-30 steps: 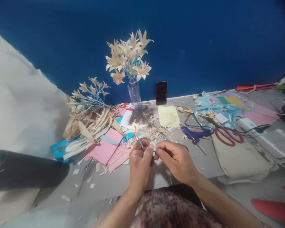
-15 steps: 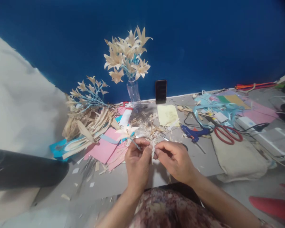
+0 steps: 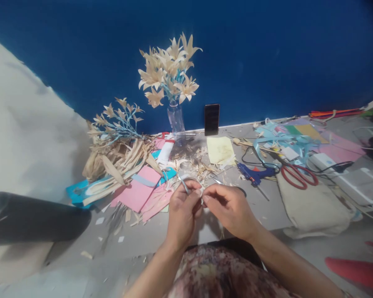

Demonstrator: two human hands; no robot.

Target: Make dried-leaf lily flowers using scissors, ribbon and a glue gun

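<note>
My left hand [image 3: 182, 213] and my right hand [image 3: 231, 209] meet just above my lap, fingers pinched together. The left hand grips a thin blue-wrapped stem [image 3: 184, 186] topped by a pale straw flower [image 3: 178, 164]. A light ribbon loop [image 3: 191, 179] arcs over from that stem to my right fingertips, which pinch its end. Straw scraps litter the floor right behind both hands.
A vase of straw lilies [image 3: 169, 74] and a dark phone [image 3: 211, 119] stand against the blue wall. Dried leaves [image 3: 118, 157], pink paper [image 3: 138, 192], a blue glue gun [image 3: 253, 174], red scissors [image 3: 298, 176], a beige cloth [image 3: 313, 209] and ribbons [image 3: 276, 138] cover the floor.
The flower on the stem swung left and then back toward the middle as my hands turned it. Both hands stayed close together in the same spot.
</note>
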